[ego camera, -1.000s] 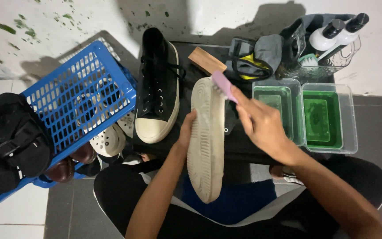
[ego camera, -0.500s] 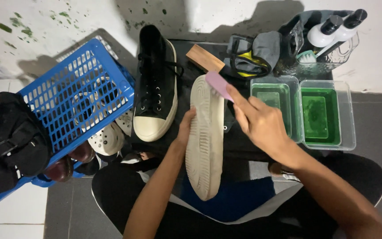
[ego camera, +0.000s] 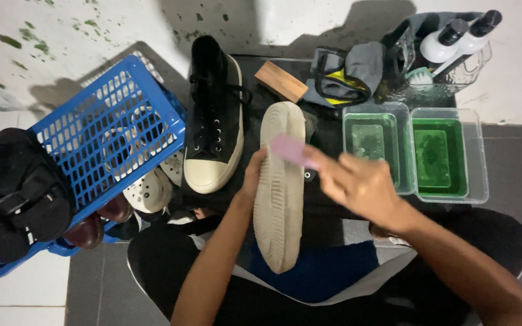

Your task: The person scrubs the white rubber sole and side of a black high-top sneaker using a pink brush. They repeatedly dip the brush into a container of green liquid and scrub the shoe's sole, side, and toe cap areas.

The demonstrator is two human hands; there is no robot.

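Observation:
A shoe lies turned over with its cream ribbed sole (ego camera: 280, 199) facing up, heel end far from me. My left hand (ego camera: 253, 176) grips the sole's left edge near the middle. My right hand (ego camera: 357, 184) holds a pink brush (ego camera: 291, 150), pressed on the sole's upper half. A second black high-top shoe (ego camera: 214, 115) with a cream toe cap stands upright just left of the sole, on a dark mat (ego camera: 327, 199).
Two clear tubs of green water (ego camera: 371, 140) (ego camera: 441, 156) sit to the right. Behind them are a wooden-backed brush (ego camera: 281, 81), a grey cloth (ego camera: 348, 75) and white bottles (ego camera: 454, 39). A blue basket (ego camera: 107, 136) and dark shoes (ego camera: 19, 193) lie left.
My right hand has pulled the pink brush down the sole from its far end toward the middle. My left hand keeps its hold on the sole.

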